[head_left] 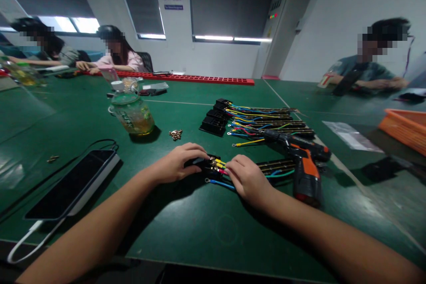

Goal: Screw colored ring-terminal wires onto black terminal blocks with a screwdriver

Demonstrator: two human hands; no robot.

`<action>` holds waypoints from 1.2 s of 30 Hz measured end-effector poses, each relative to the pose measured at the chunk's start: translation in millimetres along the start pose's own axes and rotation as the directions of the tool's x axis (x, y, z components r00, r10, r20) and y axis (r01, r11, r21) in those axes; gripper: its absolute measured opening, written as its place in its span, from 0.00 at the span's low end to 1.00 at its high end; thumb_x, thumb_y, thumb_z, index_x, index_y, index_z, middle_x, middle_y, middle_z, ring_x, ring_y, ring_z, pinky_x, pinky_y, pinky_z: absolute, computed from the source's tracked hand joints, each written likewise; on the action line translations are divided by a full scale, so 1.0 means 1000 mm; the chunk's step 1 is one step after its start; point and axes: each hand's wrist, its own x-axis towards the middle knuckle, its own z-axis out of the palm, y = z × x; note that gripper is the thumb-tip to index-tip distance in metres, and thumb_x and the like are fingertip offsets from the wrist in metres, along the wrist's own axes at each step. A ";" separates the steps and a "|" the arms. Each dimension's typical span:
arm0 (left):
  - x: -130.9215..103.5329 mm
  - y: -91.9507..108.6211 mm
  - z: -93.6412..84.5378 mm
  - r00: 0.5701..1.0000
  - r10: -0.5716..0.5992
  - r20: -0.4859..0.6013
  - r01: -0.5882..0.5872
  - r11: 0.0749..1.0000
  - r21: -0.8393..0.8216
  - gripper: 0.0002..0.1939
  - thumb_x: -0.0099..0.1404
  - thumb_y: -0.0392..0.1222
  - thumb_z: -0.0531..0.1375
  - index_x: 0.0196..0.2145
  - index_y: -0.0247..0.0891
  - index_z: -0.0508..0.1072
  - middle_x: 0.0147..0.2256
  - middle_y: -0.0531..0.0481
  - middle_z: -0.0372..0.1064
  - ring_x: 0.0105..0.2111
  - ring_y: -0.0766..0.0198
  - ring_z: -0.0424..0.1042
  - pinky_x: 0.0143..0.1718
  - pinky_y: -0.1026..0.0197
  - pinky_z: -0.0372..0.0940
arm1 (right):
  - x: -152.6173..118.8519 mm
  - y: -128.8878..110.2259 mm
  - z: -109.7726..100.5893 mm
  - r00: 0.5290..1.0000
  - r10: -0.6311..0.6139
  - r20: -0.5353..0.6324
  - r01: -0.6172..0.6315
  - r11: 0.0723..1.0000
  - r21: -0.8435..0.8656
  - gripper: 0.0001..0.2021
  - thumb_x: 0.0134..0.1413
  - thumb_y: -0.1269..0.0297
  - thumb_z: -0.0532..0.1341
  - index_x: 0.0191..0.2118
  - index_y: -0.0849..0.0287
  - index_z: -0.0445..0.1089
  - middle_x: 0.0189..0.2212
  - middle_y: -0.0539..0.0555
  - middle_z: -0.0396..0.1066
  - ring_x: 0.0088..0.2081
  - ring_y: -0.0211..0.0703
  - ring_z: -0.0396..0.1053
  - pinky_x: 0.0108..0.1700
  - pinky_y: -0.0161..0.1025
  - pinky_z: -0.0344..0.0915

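My left hand (pixel 182 163) is closed around a black socket housing (pixel 207 164) near the middle of the table. At its right side, yellow and red wire ends sit at brass-coloured terminals. My right hand (pixel 249 178) pinches the red wire (pixel 222 171) close to that housing; its fingertips partly hide the wire. A blue wire (pixel 220 183) with a ring terminal lies loose just below. Black strips (pixel 274 166) with a green wire run off to the right, passing under a black and orange cordless drill (pixel 304 159). A pile of small brass screws (pixel 175 134) lies beyond my left hand.
Several wired black housings (pixel 214 120) lie in a row behind my hands. A glass jug (pixel 133 113) stands at left, behind a phone (pixel 75 182) on a charging cable. An orange basket (pixel 404 128) is at right. Three people sit across the table.
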 end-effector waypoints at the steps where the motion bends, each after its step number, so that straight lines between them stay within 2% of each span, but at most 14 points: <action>1: 0.000 0.001 0.000 1.000 0.001 0.003 -0.001 1.000 0.000 0.14 0.71 0.37 0.63 0.53 0.41 0.76 0.52 0.42 0.73 0.52 0.54 0.73 0.56 0.47 0.70 | 0.001 0.000 0.000 1.000 0.007 -0.002 -0.007 1.000 0.012 0.08 0.68 0.71 0.58 0.37 0.61 0.73 0.35 0.56 0.71 0.37 0.43 0.66 0.42 0.40 0.65; 7: 0.000 0.001 0.001 1.000 0.021 -0.011 -0.021 1.000 0.018 0.10 0.71 0.36 0.62 0.49 0.40 0.77 0.52 0.42 0.73 0.52 0.54 0.73 0.54 0.49 0.71 | 0.004 0.001 -0.002 0.998 0.054 -0.019 -0.052 0.994 0.101 0.07 0.68 0.71 0.58 0.39 0.60 0.74 0.37 0.56 0.71 0.38 0.41 0.68 0.43 0.38 0.67; 14: -0.002 0.000 0.002 0.999 0.043 -0.026 -0.041 0.998 0.056 0.10 0.71 0.37 0.61 0.49 0.41 0.78 0.52 0.41 0.73 0.52 0.54 0.73 0.55 0.49 0.71 | 0.007 0.002 -0.002 0.995 0.099 -0.021 -0.096 0.989 0.116 0.07 0.68 0.71 0.59 0.40 0.60 0.75 0.36 0.54 0.71 0.37 0.40 0.69 0.42 0.37 0.68; 22: -0.003 -0.002 0.005 0.996 0.077 -0.047 -0.074 0.995 0.067 0.10 0.71 0.36 0.61 0.49 0.40 0.77 0.52 0.41 0.74 0.52 0.54 0.74 0.54 0.48 0.72 | 0.011 -0.001 -0.004 0.989 0.119 -0.086 -0.106 0.984 0.146 0.07 0.66 0.73 0.60 0.35 0.59 0.72 0.35 0.53 0.70 0.37 0.39 0.68 0.43 0.38 0.67; 28: -0.002 -0.001 0.006 0.996 0.074 -0.055 -0.070 0.996 0.062 0.09 0.71 0.36 0.62 0.48 0.40 0.78 0.52 0.41 0.74 0.52 0.54 0.74 0.54 0.48 0.72 | 0.011 0.000 -0.003 0.987 0.162 -0.011 -0.161 0.983 0.090 0.06 0.65 0.71 0.61 0.36 0.59 0.74 0.34 0.53 0.69 0.36 0.40 0.67 0.41 0.38 0.65; 36: -0.002 0.000 0.005 0.997 0.059 -0.052 -0.056 0.997 0.056 0.09 0.71 0.37 0.63 0.48 0.40 0.77 0.52 0.41 0.74 0.52 0.54 0.74 0.54 0.49 0.72 | 0.013 0.000 -0.001 0.984 0.176 0.022 -0.176 0.983 0.041 0.06 0.65 0.69 0.63 0.35 0.60 0.76 0.32 0.54 0.70 0.36 0.42 0.67 0.41 0.40 0.65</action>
